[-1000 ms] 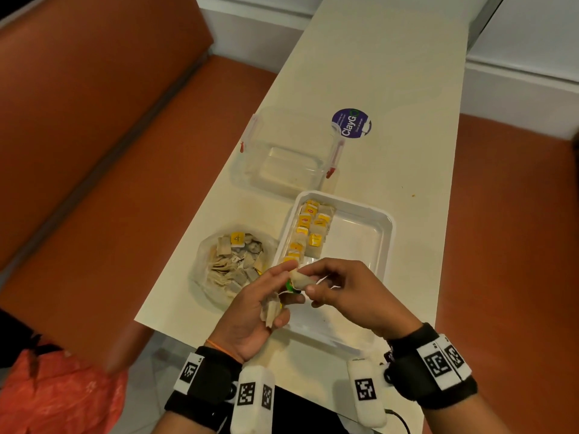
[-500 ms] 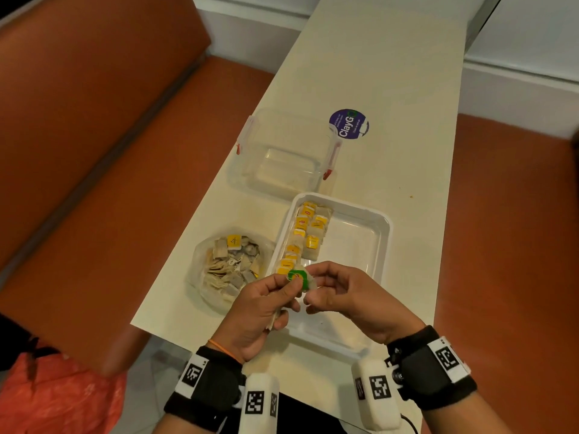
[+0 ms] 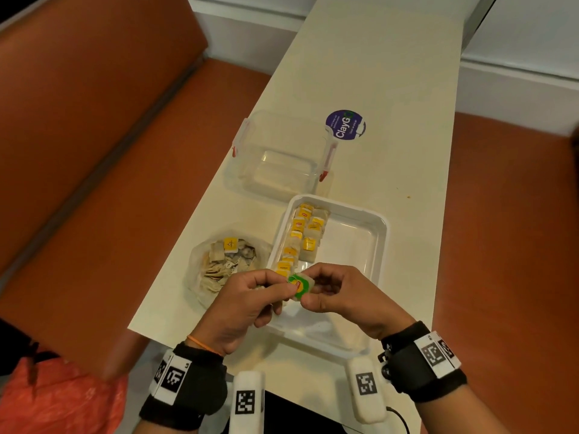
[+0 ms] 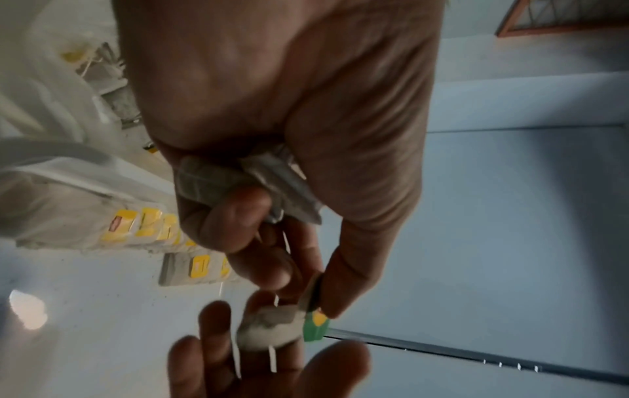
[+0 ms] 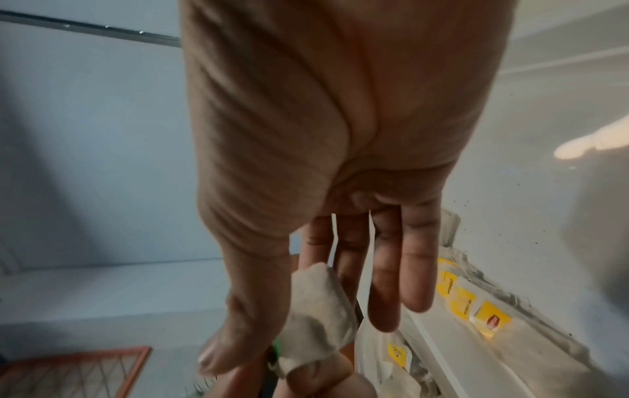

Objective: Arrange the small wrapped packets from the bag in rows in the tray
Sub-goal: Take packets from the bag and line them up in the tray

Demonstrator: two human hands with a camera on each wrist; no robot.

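Head view: I saw a long cream counter [image 3: 369,73]. A white tray [image 3: 380,242] sat at about 6 o'clock on it, with yellow-tagged packets [image 3: 300,233] lined in two rows along its 9 o'clock side. A clear bag [image 3: 200,270] of loose packets lay just beside the tray at 9 o'clock. A clear lidded box [image 3: 282,155] stood at the tray's 12 o'clock, with a purple round sticker [image 3: 344,125] at the box's 2 o'clock. Over the tray's near end, my left hand [image 3: 238,305] and right hand [image 3: 341,292] met. Both pinched one green-tagged packet [image 3: 300,286], thumb and forefinger of each hand on it.

Left wrist view: my left hand [image 4: 272,107] had its grip narrow, thumb tip on the green-tagged packet [image 4: 314,327]. The lower fingers [image 4: 235,218] curled round several spare packets [image 4: 218,177] against the palm. The rows [image 4: 146,223] showed at 9 o'clock.

Right wrist view: my right hand [image 5: 340,121] pinched the green-tagged packet's pale pouch [image 5: 316,317] between thumb and forefinger. The other fingers [image 5: 415,264] hung straight. The rows [image 5: 476,307] lay at 4 o'clock.
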